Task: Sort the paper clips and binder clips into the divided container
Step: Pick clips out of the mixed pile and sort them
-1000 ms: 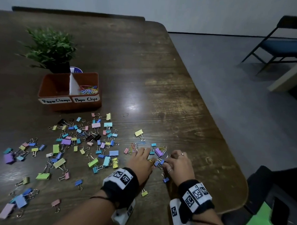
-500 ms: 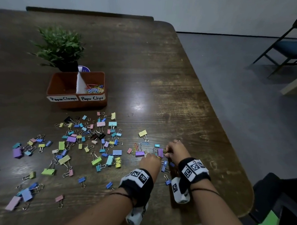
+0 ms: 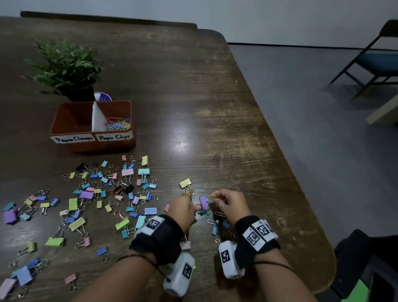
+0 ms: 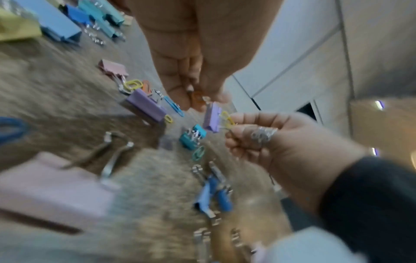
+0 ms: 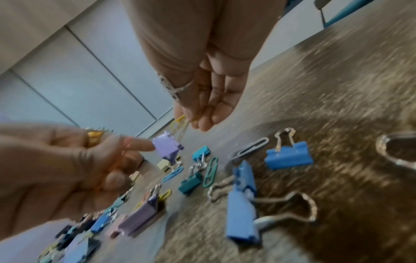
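Note:
A brown divided container [image 3: 91,145] labelled "Paper Clamps" and "Paper Clips" stands at the left. Coloured paper clips [image 3: 117,124] lie in its right compartment. Binder clips [image 3: 123,193] are strewn in front of it. My left hand [image 3: 194,205] pinches an orange paper clip [image 4: 198,98] near the table's front. My right hand [image 3: 215,196] pinches a yellow paper clip [image 5: 179,122]. A purple binder clip [image 3: 203,202] sits between the two hands, against the yellow clip and my left fingertip [image 5: 144,146]. Loose paper clips [image 5: 211,171] and blue binder clips [image 5: 243,204] lie below.
A potted plant [image 3: 67,67] stands behind the container. The table's right edge [image 3: 290,189] runs close to my right hand, with grey floor and a folding chair [image 3: 384,60] beyond. A dark bag with a green sheet [image 3: 358,301] sits at the bottom right.
Both hands have risen from lying on the clips and drawn together. Each now pinches a paper clip above the table, and the purple binder clip has come up between them.

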Motion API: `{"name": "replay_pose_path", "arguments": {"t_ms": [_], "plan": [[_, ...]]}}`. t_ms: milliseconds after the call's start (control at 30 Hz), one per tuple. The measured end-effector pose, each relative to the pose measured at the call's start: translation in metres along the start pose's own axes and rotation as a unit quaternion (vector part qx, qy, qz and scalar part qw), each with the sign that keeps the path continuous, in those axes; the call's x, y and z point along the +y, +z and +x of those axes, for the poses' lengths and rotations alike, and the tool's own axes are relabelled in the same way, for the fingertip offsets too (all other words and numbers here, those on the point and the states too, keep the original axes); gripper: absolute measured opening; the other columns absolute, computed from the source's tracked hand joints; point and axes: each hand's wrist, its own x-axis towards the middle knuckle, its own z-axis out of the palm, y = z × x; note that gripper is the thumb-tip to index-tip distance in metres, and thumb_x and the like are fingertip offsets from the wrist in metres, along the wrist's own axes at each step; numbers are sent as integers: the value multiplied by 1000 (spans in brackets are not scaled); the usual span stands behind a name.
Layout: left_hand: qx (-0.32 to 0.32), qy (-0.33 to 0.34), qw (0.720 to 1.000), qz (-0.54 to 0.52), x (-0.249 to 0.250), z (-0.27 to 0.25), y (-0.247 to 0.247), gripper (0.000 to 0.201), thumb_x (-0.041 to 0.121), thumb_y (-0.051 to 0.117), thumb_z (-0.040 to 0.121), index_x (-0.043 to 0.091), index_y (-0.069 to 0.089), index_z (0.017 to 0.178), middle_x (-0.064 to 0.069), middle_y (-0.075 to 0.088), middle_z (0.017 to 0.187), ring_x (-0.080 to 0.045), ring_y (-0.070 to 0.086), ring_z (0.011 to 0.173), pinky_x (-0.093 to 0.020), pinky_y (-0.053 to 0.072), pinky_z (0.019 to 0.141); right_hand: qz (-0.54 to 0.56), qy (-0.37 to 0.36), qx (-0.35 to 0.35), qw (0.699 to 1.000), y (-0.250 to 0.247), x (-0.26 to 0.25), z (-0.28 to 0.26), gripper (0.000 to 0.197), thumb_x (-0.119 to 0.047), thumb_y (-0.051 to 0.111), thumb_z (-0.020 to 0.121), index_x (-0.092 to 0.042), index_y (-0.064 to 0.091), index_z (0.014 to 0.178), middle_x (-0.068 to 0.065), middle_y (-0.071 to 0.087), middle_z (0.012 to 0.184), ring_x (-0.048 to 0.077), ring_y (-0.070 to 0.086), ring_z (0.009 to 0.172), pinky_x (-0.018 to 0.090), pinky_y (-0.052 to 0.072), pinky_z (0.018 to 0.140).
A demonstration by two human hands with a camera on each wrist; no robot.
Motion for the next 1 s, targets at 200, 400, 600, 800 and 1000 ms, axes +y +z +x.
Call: {"name": "replay_pose_path", "arguments": {"t_ms": [200, 400, 600, 800, 1000], "plan": [[-36, -8, 996, -78, 2, 10, -9, 15, 17, 65, 86, 7, 65, 75, 3, 47, 51, -13, 46, 52, -25, 49, 61, 6, -45, -3, 999, 11, -8, -4, 23, 5, 57, 85, -5, 68, 103, 8, 69, 92, 9, 58, 79, 4, 42, 69], [-24, 41, 999, 1, 1, 8, -11, 16, 20, 65, 86, 4, 69, 88, 7, 47, 55, -1, 40, 48, -6, 34, 43, -50, -65, -77, 994, 13, -7, -3, 26, -7, 62, 86, -16, 66, 110, 4, 67, 93, 1, 50, 70, 10, 42, 68], [-46, 46, 998, -16, -3, 4, -17, 10, 17, 67, 84, 12, 65, 76, 7, 48, 53, -2, 40, 47, -7, 32, 40, 64, 15, -123, 990, 17, -7, 3, 24, 0, 65, 82, -23, 58, 78, 7, 63, 82, 22, 61, 78, 39, 53, 77], [-68, 19, 991, -113, -9, 1, -29, 13, 3, 61, 87, 6, 61, 75, -1, 51, 57, 3, 47, 42, -9, 43, 46, 205, 45, -101, 972, 20, -14, 5, 19, 10, 63, 79, -9, 57, 77, 8, 59, 68, 3, 60, 48, 17, 52, 53], [-73, 40, 991, -101, -15, 6, -49, 4, 10, 62, 87, 6, 64, 87, -4, 59, 69, -7, 56, 58, -13, 48, 54, 258, 9, -84, 962, 26, -22, 4, 18, 6, 70, 74, -12, 64, 76, 3, 66, 73, 9, 61, 67, 26, 52, 71]]}}
